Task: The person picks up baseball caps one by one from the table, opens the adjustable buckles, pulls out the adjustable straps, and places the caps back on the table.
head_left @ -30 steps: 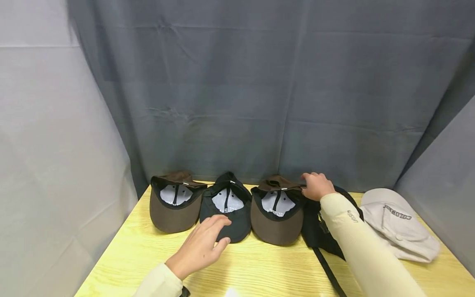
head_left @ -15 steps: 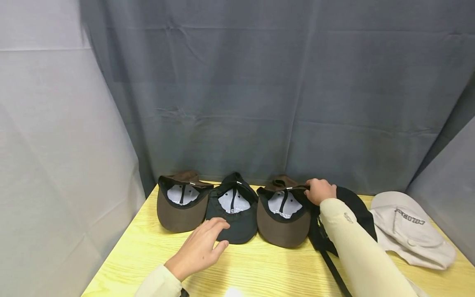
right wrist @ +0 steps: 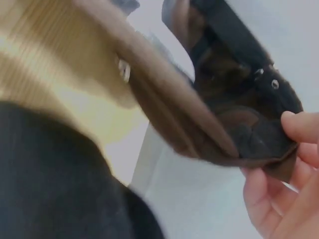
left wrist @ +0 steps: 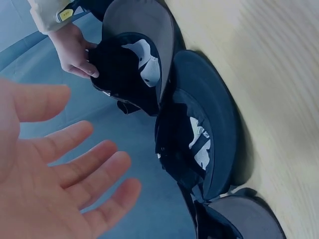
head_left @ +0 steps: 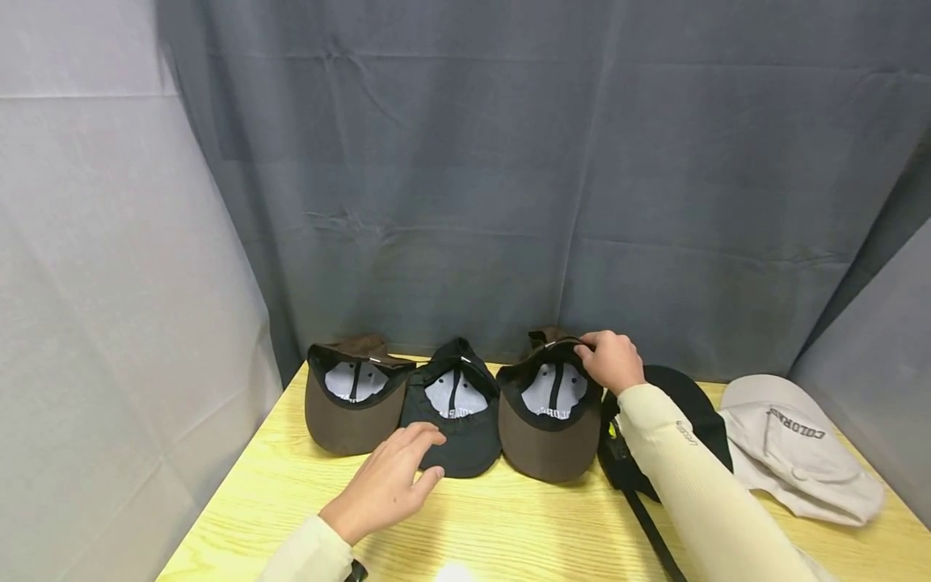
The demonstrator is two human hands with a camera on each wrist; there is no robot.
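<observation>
My right hand [head_left: 613, 362] pinches the back rim of a brown baseball cap [head_left: 547, 454], thumb inside and fingers outside in the right wrist view. That cap lies with its inside facing me and its brim toward the front. A black baseball cap [head_left: 465, 454] sits just left of it, in the same pose. My left hand [head_left: 385, 485] hovers near the black cap's brim, fingers spread and holding nothing; in the left wrist view its palm [left wrist: 55, 184] shows. Another brown cap [head_left: 347, 430] stands at the row's left end.
Right of the held cap lies another black cap [head_left: 701, 416], partly hidden by my right sleeve [head_left: 698, 477]. A black strap [head_left: 650, 533] runs toward the front edge. A beige cap [head_left: 796, 440] with lettering lies at far right. Grey curtain [head_left: 436, 178] closes the back of the wooden table [head_left: 502, 533].
My right hand has shifted slightly left and pulled the brown cap's rim up, so the cap opens wider. The left hand stays nearly still. The view has swung slightly left.
</observation>
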